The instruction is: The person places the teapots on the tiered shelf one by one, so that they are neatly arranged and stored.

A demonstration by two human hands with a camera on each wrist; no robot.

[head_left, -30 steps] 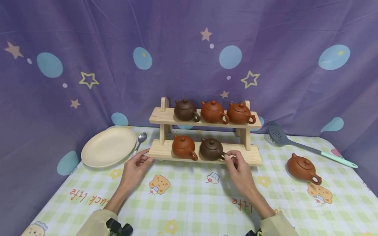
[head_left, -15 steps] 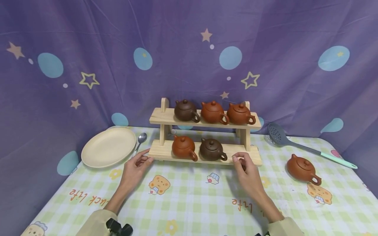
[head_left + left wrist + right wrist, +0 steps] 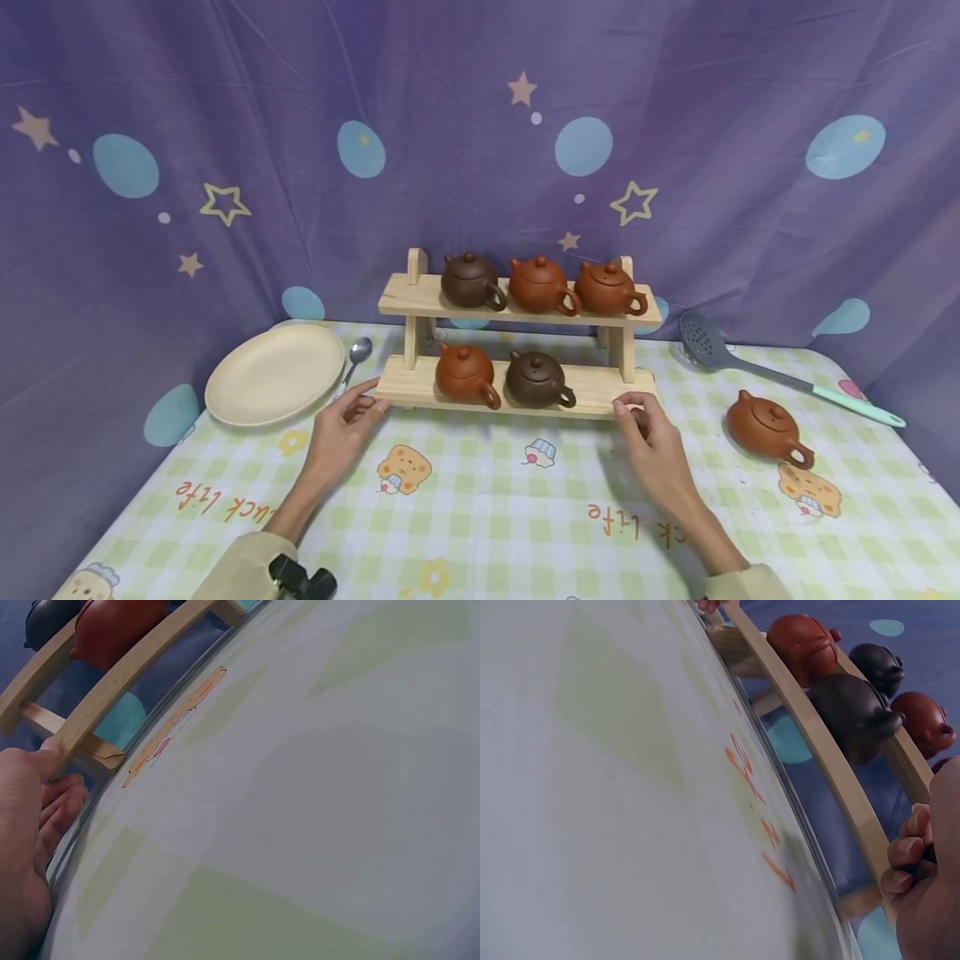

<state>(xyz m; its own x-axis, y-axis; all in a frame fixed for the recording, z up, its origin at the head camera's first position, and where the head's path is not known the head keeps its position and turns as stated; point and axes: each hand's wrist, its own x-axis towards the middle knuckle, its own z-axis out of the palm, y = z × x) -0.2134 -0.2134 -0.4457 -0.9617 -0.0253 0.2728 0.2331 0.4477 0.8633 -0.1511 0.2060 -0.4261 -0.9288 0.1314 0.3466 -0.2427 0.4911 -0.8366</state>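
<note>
A two-tier wooden shelf (image 3: 592,379) stands in the middle of the table. On its lower board sit a reddish-brown teapot (image 3: 463,375) and a dark brown teapot (image 3: 534,381). The upper board bears another dark teapot (image 3: 468,282) and two reddish-brown teapots, one in the middle (image 3: 538,286) and one at the right (image 3: 604,289). My left hand (image 3: 341,437) pinches the lower board's left end, thumb on top and fingers below, as the left wrist view shows. My right hand (image 3: 654,446), fingers loosely curled, is at the lower board's right front edge, apart from the dark teapot's handle.
At the left lie a cream plate (image 3: 273,375) and a small spoon (image 3: 360,350). Farther right are a reddish-brown teapot (image 3: 763,427) and a grey slotted skimmer (image 3: 705,342) with a mint handle. A purple curtain (image 3: 465,125) hangs behind the checked tablecloth (image 3: 480,517).
My right hand has let go of the lower dark teapot's handle and moved right along the board. My left hand has stayed at the shelf's left end.
</note>
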